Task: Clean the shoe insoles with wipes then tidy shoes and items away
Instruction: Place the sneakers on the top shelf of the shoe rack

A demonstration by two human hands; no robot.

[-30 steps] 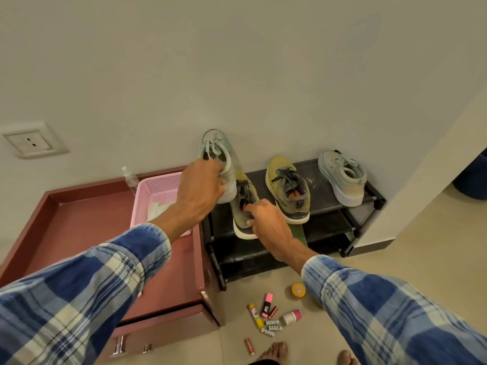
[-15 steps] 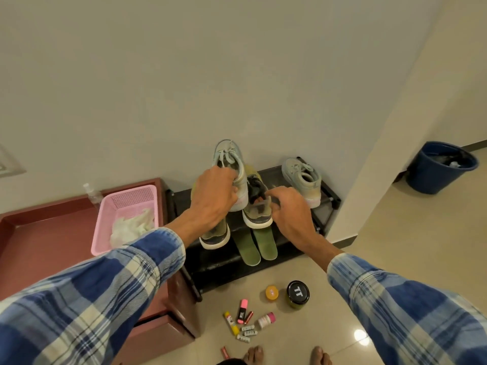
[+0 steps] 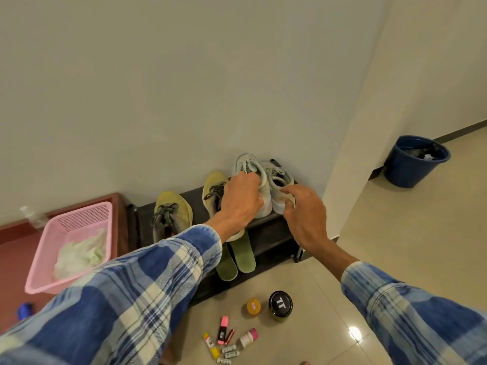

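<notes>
On the top shelf of the shoe rack [image 3: 266, 227], against the far wall, your left hand [image 3: 241, 198] curls over the left pale green shoe [image 3: 247, 164] and holds it by its upper. Your right hand [image 3: 303, 217] is loose, fingers spread, with the tips touching the heel of the right pale green shoe [image 3: 276, 175] just beside it. The two olive shoes [image 3: 171, 209] stand to the left on the same shelf.

The wiping looks finished: crumpled wipes [image 3: 79, 254] lie in the pink basket [image 3: 79, 209] on the red table [image 3: 15, 248]. The tidying seems about half done. Two green insoles [image 3: 242, 256] lie bare on the lower shelf, near edge, not yet back in any shoe. On the floor, near you, the black-lidded jar [image 3: 280, 302], orange tin [image 3: 253, 306], pink highlighter [image 3: 223, 329] and batteries [image 3: 230, 354] are not yet put away.
</notes>
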